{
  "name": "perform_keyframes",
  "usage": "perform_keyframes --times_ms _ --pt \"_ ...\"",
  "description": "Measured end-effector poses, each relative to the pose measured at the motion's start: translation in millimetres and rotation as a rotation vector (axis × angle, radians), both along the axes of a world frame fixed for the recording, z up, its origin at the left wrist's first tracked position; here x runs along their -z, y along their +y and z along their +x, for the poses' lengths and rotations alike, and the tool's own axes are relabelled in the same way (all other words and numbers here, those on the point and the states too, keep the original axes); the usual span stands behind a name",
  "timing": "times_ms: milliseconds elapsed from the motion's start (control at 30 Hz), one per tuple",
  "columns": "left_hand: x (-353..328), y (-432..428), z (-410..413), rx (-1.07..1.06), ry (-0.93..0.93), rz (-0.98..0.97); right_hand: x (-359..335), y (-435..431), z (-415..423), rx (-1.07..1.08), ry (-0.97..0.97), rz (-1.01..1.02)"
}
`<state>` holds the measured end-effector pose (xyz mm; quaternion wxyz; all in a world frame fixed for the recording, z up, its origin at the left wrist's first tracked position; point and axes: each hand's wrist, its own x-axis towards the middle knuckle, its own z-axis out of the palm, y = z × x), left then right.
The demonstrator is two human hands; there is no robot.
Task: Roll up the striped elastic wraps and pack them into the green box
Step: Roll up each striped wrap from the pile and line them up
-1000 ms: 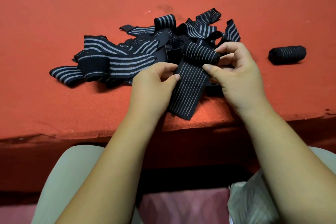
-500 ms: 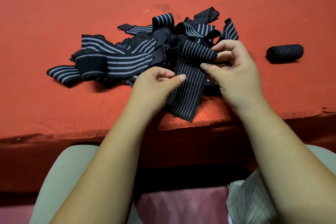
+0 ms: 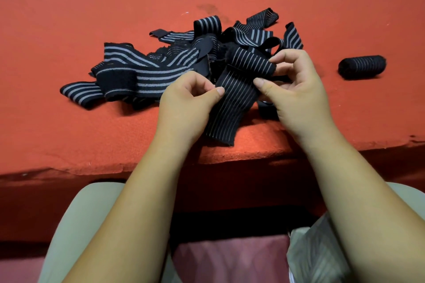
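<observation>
A black elastic wrap with thin grey stripes (image 3: 230,103) lies flat toward the table's front edge, its far end curled into a small roll (image 3: 250,62). My right hand (image 3: 296,89) pinches the right end of that roll between thumb and fingers. My left hand (image 3: 186,101) pinches the wrap's left edge just below the roll. Behind them a tangled pile of loose striped wraps (image 3: 147,71) spreads left and back. One finished roll (image 3: 362,66) lies on its side to the right. No green box is in view.
The work goes on over a red felt-covered table (image 3: 92,7), whose front edge (image 3: 115,165) runs just under my wrists. My knees in pale trousers and a pink cushion show below it. A thin dark slit marks the felt at the back.
Both hands have stayed on the wrap with small finger shifts; the rolled end sits slightly tighter and my left thumb has slid a little along the strip's edge.
</observation>
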<state>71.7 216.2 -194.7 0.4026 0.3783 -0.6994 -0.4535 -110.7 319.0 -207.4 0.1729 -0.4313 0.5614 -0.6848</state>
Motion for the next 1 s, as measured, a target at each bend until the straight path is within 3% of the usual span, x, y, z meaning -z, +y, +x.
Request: perform_keyframes --times_ms 367,767,1000 --pt "-1 -2 2 0.035 -0.012 0.120 0 0 0 -0.014 0.000 0.004" --pt "-8 0 9 0.360 0.046 0.349 -4 4 3 -0.072 0.062 0.006" --pt "-16 5 7 0.382 0.100 0.460 -6 4 7 -0.120 0.064 0.016"
